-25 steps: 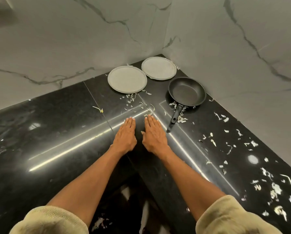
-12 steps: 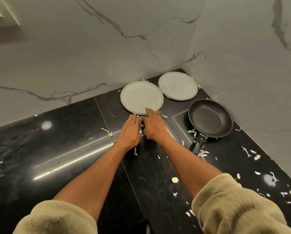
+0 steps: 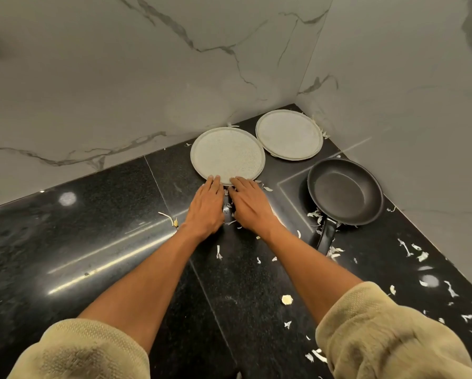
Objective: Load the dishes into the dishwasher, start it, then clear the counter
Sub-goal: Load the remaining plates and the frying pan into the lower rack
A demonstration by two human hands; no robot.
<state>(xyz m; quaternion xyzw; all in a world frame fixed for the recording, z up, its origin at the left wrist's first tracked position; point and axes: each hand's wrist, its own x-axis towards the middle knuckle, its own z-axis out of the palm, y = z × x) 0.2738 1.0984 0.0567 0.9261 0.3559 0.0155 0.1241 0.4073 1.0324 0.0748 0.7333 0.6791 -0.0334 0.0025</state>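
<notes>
Plate (image 3: 227,155) directly ahead of both hands; left hand (image 3: 205,207) and right hand (image 3: 249,205) flat, fingers (image 3: 214,182) straight, tips touching near rim, gripping nothing

plates (image 3: 227,155) speckled grey | pan (image 3: 344,191) black | counter (image 3: 92,242) glossy black | sleeves (image 3: 379,332) beige

Worktop (image 3: 92,242): glossy black speckled stone. Walls (image 3: 120,77): smooth white veined marble. Plates (image 3: 227,154): matt speckled grey. Pan (image 3: 344,191): matt black. Sleeves (image 3: 379,337): fuzzy beige cloth.
</notes>
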